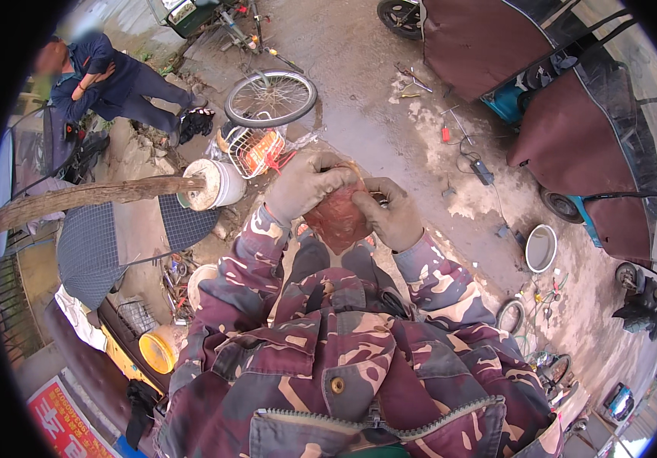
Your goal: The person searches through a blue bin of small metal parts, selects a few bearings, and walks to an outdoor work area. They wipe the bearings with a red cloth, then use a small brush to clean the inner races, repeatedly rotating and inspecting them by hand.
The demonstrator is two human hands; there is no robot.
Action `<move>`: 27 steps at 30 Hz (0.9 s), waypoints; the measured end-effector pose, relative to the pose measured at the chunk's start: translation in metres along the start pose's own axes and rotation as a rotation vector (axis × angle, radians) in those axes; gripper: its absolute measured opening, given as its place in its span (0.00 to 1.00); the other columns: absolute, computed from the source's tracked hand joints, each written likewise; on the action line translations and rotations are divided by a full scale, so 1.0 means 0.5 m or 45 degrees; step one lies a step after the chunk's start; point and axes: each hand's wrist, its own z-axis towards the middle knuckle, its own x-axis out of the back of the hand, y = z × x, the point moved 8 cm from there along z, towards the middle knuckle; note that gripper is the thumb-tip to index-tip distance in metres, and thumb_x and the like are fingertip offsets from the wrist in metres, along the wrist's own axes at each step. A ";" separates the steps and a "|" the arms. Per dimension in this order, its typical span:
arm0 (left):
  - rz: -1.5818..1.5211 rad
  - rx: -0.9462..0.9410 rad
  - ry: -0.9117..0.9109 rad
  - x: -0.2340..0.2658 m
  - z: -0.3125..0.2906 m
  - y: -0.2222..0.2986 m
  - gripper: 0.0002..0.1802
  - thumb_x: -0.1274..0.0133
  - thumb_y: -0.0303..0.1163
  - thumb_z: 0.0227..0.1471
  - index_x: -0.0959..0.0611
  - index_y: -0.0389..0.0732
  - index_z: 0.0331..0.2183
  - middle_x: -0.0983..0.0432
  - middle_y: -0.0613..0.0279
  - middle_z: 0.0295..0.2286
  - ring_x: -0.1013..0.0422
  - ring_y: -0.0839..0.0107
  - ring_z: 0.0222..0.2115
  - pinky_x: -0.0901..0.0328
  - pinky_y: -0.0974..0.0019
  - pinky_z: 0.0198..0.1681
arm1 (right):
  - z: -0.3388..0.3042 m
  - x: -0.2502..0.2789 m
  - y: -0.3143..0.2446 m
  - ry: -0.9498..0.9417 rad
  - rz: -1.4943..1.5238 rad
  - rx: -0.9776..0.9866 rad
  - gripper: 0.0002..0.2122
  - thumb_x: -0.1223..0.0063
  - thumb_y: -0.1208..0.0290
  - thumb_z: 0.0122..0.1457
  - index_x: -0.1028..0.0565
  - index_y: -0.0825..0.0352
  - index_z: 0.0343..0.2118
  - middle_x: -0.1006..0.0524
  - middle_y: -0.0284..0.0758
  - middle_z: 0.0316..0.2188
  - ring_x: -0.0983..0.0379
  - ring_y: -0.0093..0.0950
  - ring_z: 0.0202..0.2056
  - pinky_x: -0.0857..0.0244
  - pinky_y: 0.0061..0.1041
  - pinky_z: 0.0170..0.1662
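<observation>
Both my hands wear grey-beige work gloves and are raised in front of my chest. Between them hangs a crumpled reddish-brown plastic bag (338, 223), thin and slightly see-through. My left hand (307, 185) pinches its upper left edge, thumb and fingers closed near the top. On the other side, my right hand (394, 217) grips the bag's upper right edge between thumb and curled fingers. What lies inside the bag, if anything, I cannot make out. A bit of red cord or strip (278, 162) shows beside my left wrist.
A bicycle wheel (271, 99) and white wire basket (256, 153) lie ahead. To the left are a lidded white bucket (227, 183), a wooden pole (99, 198) and a standing person (133, 84). On the right are maroon-covered vehicles (573, 137), a basin (541, 249) and scattered tools (462, 126).
</observation>
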 end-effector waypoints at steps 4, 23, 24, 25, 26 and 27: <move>-0.037 -0.129 0.262 0.020 -0.007 0.005 0.22 0.35 0.41 0.54 0.11 0.31 0.42 0.15 0.49 0.36 0.20 0.66 0.39 0.28 0.62 0.44 | 0.021 -0.002 -0.006 0.089 0.075 0.116 0.14 0.37 0.65 0.68 0.19 0.73 0.45 0.20 0.32 0.27 0.27 0.17 0.24 0.33 0.21 0.27; 0.249 -0.208 0.076 0.011 0.012 -0.038 0.16 0.37 0.37 0.56 0.18 0.32 0.35 0.26 0.51 0.26 0.26 0.61 0.29 0.32 0.59 0.38 | 0.045 -0.024 -0.064 0.108 -0.572 0.796 0.09 0.36 0.67 0.63 0.20 0.68 0.39 0.22 0.43 0.28 0.23 0.34 0.26 0.31 0.35 0.30; 0.232 -0.152 0.019 0.012 0.017 -0.043 0.15 0.36 0.36 0.56 0.18 0.32 0.35 0.27 0.51 0.26 0.27 0.61 0.30 0.32 0.59 0.38 | 0.047 -0.026 -0.067 0.107 -0.590 0.809 0.09 0.36 0.67 0.63 0.20 0.69 0.39 0.21 0.43 0.28 0.23 0.35 0.26 0.30 0.36 0.30; 0.316 -0.193 0.011 0.018 0.020 -0.035 0.16 0.36 0.37 0.55 0.19 0.33 0.35 0.27 0.51 0.26 0.27 0.60 0.30 0.32 0.58 0.38 | 0.049 -0.024 -0.069 0.110 -0.566 0.784 0.09 0.36 0.67 0.63 0.19 0.69 0.38 0.21 0.44 0.29 0.22 0.37 0.27 0.30 0.37 0.31; 0.372 -0.207 -0.012 0.022 0.022 -0.031 0.16 0.36 0.37 0.55 0.19 0.33 0.34 0.27 0.50 0.26 0.27 0.59 0.29 0.32 0.57 0.37 | 0.061 -0.022 -0.057 0.049 -0.457 0.604 0.10 0.36 0.67 0.63 0.19 0.69 0.38 0.21 0.44 0.29 0.22 0.39 0.27 0.29 0.38 0.31; 0.429 -0.222 -0.036 0.026 0.025 -0.026 0.16 0.36 0.37 0.55 0.19 0.33 0.34 0.27 0.50 0.26 0.27 0.58 0.29 0.32 0.56 0.37 | 0.070 -0.019 -0.042 -0.005 -0.306 0.388 0.10 0.36 0.66 0.64 0.18 0.69 0.38 0.20 0.44 0.29 0.22 0.41 0.28 0.29 0.39 0.32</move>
